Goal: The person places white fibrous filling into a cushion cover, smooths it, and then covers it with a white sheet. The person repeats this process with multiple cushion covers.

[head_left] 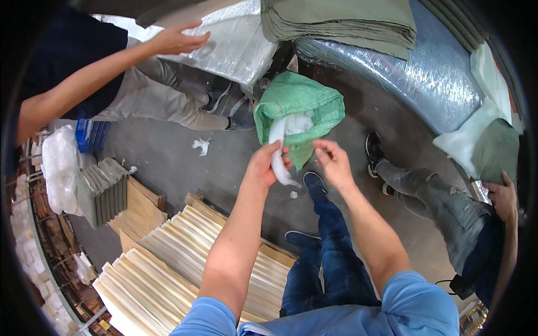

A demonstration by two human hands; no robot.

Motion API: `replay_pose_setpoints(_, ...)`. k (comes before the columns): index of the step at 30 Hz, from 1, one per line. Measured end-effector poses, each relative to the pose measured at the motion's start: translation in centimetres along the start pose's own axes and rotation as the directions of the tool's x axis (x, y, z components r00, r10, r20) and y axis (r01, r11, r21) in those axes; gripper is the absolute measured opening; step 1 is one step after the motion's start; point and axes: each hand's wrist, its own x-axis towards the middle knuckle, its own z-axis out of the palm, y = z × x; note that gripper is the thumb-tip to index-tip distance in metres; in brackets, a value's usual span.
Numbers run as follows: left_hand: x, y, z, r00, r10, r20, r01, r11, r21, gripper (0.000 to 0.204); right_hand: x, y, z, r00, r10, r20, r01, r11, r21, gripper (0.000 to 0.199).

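One white strip (278, 163) is hanging across the open edge of the sack (273, 103), left hand (264, 164) grasping it, right hand (334, 162) hovering released, possibly risking soiling on the floor (179, 168) should that single grip be slackening.

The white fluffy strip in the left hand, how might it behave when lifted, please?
The white strip is probably floppy, curving below the left hand. Its fluffy texture suggests lightness for its size; its wispy lower end hints it may pull apart.
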Motion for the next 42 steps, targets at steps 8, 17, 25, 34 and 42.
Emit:
replay_pose_setpoints(8, -2.1, 1.1, 1.4, 0.994, -0.089, 0.068, 0.057, 0.927, 0.372, 0.026, 8.5, -4.1, 2.4, 0.732, -0.478, 0.485, 0.681, 0.532, -0.504, 0.045)
replay_pose_setpoints(17, -2.5, 0.2, -0.2, 0.977, 0.177, -0.12, -0.122, 0.923, 0.366, 0.029, 9.3, -2.6, 6.6, 0.702, -0.282, 0.654, 0.637, 0.66, -0.399, 0.016)
replay_pose_setpoints(25, -14.4, -2.6, 1.0, 0.953, 0.295, -0.076, -0.273, 0.938, 0.211, 0.033, 17.9, 2.6, 11.7, 0.935, -0.172, 0.309, 0.352, 0.533, -0.77, 0.041)
replay_pose_setpoints(34, -20.7, -4.7, -8.8, 0.909, 0.303, -0.285, -0.403, 0.816, -0.416, 0.039, 18.7, -3.1, 10.7, 0.894, 0.09, 0.44, 0.405, 0.261, -0.877, 0.048)
replay_pose_setpoints(42, -25.6, -6.0, -7.1, 0.882, 0.454, -0.128, -0.469, 0.812, -0.347, 0.033, 14.0, -4.4, 3.5, 0.995, -0.092, -0.038, 0.05, 0.791, -0.61, 0.049)
